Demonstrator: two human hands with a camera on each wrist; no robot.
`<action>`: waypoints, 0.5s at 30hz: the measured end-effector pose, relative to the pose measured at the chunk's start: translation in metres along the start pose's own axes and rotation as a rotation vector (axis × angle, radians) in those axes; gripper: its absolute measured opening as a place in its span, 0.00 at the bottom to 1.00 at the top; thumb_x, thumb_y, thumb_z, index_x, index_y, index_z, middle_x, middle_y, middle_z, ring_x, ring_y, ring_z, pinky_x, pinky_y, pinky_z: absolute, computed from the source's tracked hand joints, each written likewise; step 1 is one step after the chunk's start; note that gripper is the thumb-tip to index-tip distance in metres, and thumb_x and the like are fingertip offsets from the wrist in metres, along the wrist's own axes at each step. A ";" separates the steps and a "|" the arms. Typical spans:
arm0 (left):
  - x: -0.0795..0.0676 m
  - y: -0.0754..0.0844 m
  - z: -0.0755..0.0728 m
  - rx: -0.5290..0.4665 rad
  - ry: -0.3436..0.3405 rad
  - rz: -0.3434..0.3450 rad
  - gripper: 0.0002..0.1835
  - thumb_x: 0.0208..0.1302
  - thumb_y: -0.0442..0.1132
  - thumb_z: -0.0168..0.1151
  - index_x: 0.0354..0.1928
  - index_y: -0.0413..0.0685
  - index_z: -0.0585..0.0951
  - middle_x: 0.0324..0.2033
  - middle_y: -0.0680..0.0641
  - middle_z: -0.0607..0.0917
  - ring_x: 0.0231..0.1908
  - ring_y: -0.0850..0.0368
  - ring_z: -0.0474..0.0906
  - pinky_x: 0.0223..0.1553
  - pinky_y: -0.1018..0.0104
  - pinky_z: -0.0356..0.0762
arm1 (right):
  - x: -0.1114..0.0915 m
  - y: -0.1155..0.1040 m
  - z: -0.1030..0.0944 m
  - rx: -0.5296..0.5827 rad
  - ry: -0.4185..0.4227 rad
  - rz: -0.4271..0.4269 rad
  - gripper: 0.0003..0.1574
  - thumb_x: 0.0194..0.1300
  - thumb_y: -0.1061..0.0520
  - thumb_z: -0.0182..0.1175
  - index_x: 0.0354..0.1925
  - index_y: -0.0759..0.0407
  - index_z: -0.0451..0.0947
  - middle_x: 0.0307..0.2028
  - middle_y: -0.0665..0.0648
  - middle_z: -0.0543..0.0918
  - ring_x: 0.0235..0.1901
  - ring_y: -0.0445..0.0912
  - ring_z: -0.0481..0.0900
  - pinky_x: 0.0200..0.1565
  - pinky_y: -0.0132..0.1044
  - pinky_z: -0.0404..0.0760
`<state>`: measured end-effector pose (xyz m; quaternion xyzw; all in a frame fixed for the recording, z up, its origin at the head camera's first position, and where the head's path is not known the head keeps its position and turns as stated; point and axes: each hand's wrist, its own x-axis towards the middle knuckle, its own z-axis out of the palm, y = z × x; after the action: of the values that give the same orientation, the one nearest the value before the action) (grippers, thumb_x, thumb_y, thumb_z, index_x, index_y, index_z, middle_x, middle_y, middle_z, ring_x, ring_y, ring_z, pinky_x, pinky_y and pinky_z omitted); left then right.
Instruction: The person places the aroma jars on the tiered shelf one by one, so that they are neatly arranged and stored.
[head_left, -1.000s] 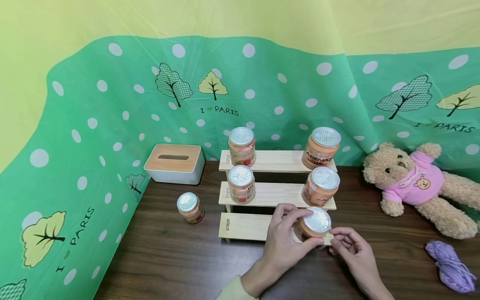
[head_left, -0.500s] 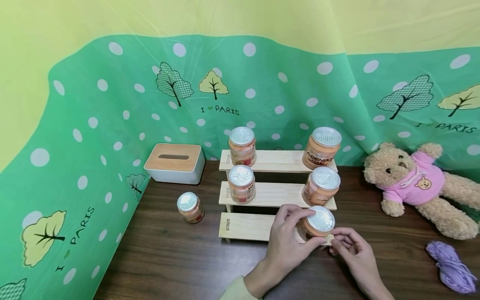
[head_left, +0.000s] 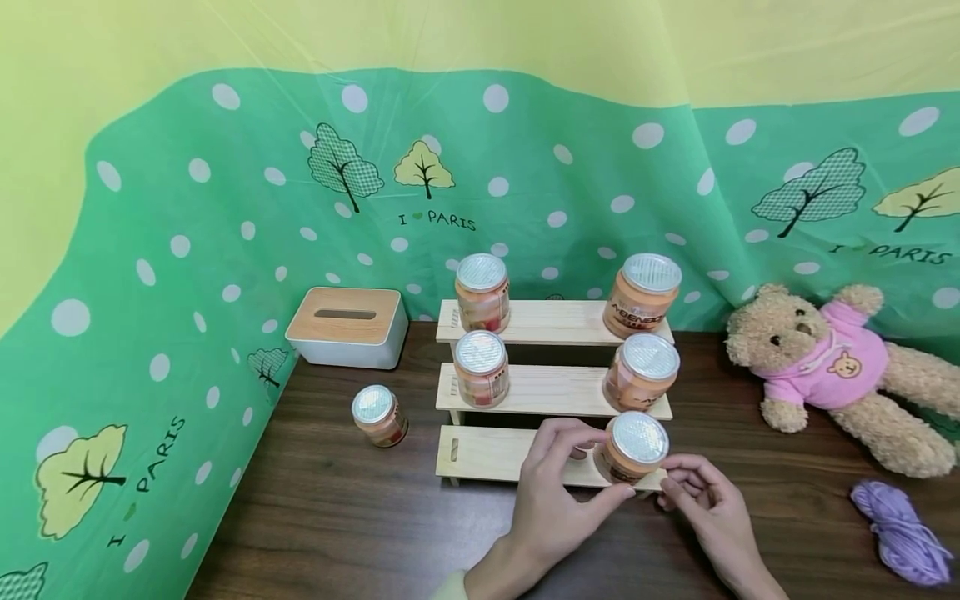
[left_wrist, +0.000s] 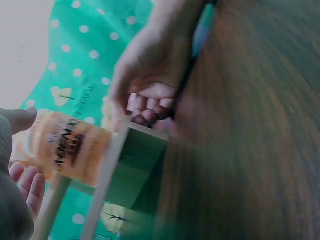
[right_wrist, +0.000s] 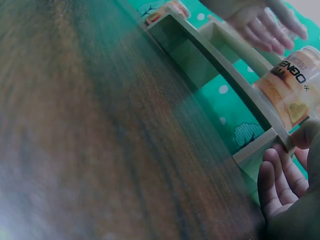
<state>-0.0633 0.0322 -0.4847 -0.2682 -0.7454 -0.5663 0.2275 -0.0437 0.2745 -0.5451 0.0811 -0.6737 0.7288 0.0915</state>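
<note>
A fruit jar [head_left: 630, 458] with a silver lid and orange contents stands upright at the right end of the lowest step of a three-step wooden shelf [head_left: 495, 454]. My left hand [head_left: 551, 500] is held around its left side with thumb and fingers spread; in the left wrist view a gap shows between the fingers and that jar [left_wrist: 75, 147]. My right hand [head_left: 708, 512] pinches the right end of the lowest step, thumb above and fingers below in the right wrist view. Similar jars stand at both ends of the upper steps, such as one jar [head_left: 482, 368] on the middle left.
Another jar [head_left: 380, 417] stands on the dark wooden table [head_left: 322, 517], left of the shelf. Behind it is a tissue box [head_left: 348, 329] with a wooden lid. A teddy bear [head_left: 825, 358] and purple yarn [head_left: 900, 533] lie to the right. A green patterned cloth [head_left: 525, 233] hangs behind.
The jar on the lowest step has shifted slightly right. My left hand has let go of it and drawn back to the left. My right hand stays at the shelf's end.
</note>
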 end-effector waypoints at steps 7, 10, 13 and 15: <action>0.002 0.011 -0.026 -0.033 0.067 0.036 0.32 0.54 0.36 0.89 0.60 0.47 0.84 0.54 0.46 0.84 0.53 0.55 0.83 0.51 0.66 0.88 | 0.000 0.000 0.001 -0.005 0.022 -0.003 0.18 0.73 0.84 0.55 0.54 0.74 0.81 0.36 0.56 0.88 0.33 0.43 0.87 0.35 0.32 0.88; 0.002 0.012 -0.037 -0.037 0.090 0.073 0.30 0.55 0.36 0.88 0.59 0.45 0.84 0.52 0.45 0.85 0.51 0.54 0.84 0.50 0.64 0.89 | 0.000 0.000 0.001 -0.003 0.025 -0.006 0.18 0.72 0.85 0.55 0.54 0.75 0.81 0.36 0.56 0.88 0.32 0.43 0.87 0.35 0.32 0.88; 0.002 0.013 -0.050 -0.029 0.118 0.110 0.28 0.57 0.37 0.88 0.57 0.43 0.84 0.51 0.43 0.85 0.49 0.53 0.84 0.48 0.63 0.89 | 0.000 -0.001 0.002 -0.008 0.027 -0.001 0.18 0.73 0.85 0.55 0.54 0.75 0.80 0.36 0.56 0.88 0.32 0.43 0.87 0.35 0.32 0.88; 0.003 0.014 -0.059 -0.012 0.143 0.135 0.26 0.59 0.37 0.86 0.56 0.42 0.84 0.49 0.42 0.86 0.47 0.52 0.84 0.47 0.63 0.89 | 0.000 -0.001 0.002 -0.010 0.026 0.002 0.17 0.73 0.84 0.56 0.54 0.75 0.80 0.36 0.56 0.88 0.32 0.43 0.87 0.35 0.32 0.88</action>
<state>-0.0543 -0.0214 -0.4576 -0.2782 -0.7041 -0.5717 0.3164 -0.0431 0.2729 -0.5442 0.0702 -0.6760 0.7267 0.1000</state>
